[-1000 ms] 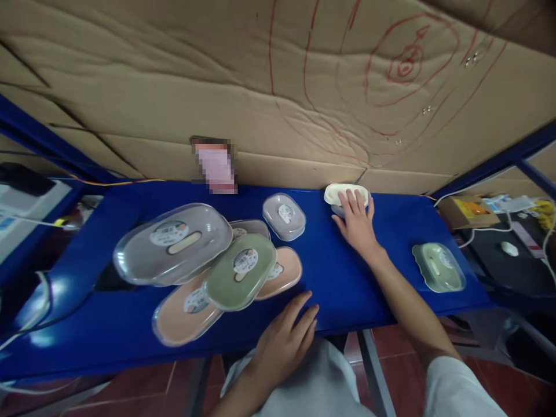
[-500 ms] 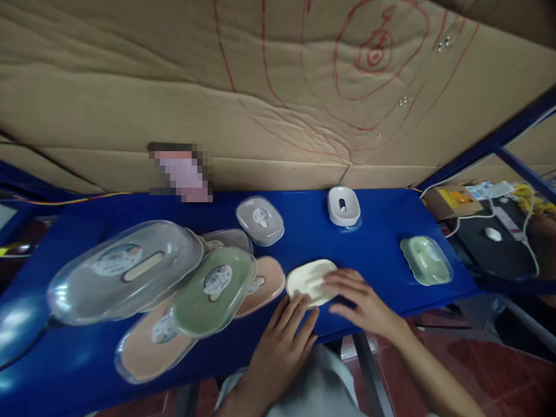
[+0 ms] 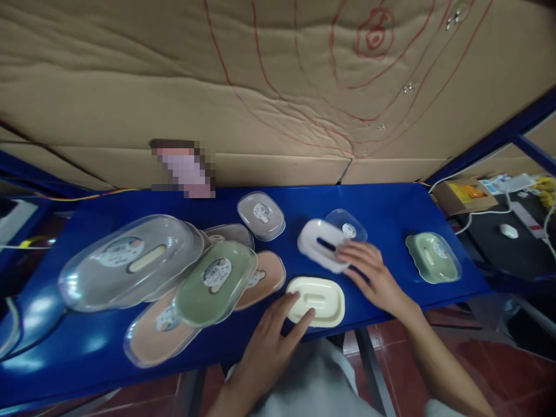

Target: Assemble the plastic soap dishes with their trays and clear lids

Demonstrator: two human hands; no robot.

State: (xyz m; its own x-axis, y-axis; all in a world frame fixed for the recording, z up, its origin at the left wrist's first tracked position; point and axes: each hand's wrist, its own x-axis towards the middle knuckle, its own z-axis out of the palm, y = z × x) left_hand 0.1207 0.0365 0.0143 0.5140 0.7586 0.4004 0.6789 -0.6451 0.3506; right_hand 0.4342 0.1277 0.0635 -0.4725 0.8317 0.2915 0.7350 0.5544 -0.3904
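Observation:
My right hand (image 3: 369,269) is closed on the right end of a white plastic dish (image 3: 315,243) with a dark slot in its middle, which tilts above the blue table. Just in front of it lies a cream oval dish (image 3: 334,289) with a raised bar at its centre. My left hand (image 3: 273,333) has thumb and fingers spread, the tips at the cream dish's left and front rim. Behind the white dish, a clear lid (image 3: 341,220) with a round label lies on the table.
On the left are stacked lidded dishes: a large grey one (image 3: 104,281), a green one (image 3: 202,304) and peach ones (image 3: 152,341). A small grey dish (image 3: 256,219) stands behind, another green one (image 3: 443,263) at the right. Cardboard (image 3: 143,110) rises along the table's back.
My right hand has left the cream dish and taken hold of the white dish, which has come off the clear lid, forward and left. My left hand still touches the cream dish.

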